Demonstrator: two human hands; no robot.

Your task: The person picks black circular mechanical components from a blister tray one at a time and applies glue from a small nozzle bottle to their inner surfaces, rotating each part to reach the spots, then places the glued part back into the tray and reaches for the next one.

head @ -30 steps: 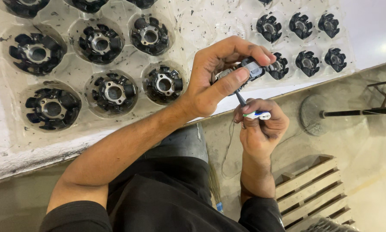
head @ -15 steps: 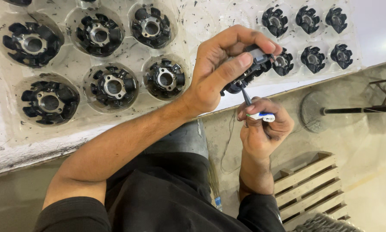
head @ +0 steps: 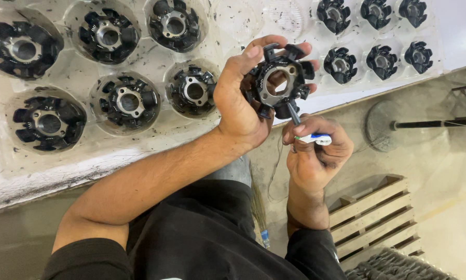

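The left hand point(head: 241, 98) is raised and curled around a black toothed ring point(head: 278, 83) with a metal centre, holding it just past the table's point(head: 62, 171) near edge. Just below, the right hand point(head: 316, 155) is closed around a small white-and-blue tool point(head: 313, 139), its dark tip touching the ring's lower rim. On the white, speckled table clear plastic trays point(head: 155, 57) hold more such rings in round pockets. A wooden pallet point(head: 373, 218) lies on the concrete floor

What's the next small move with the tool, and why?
Probably steady the black toothed ring in the left hand and press the tool, held by the right hand, further along its lower edge: the tip already meets it there.
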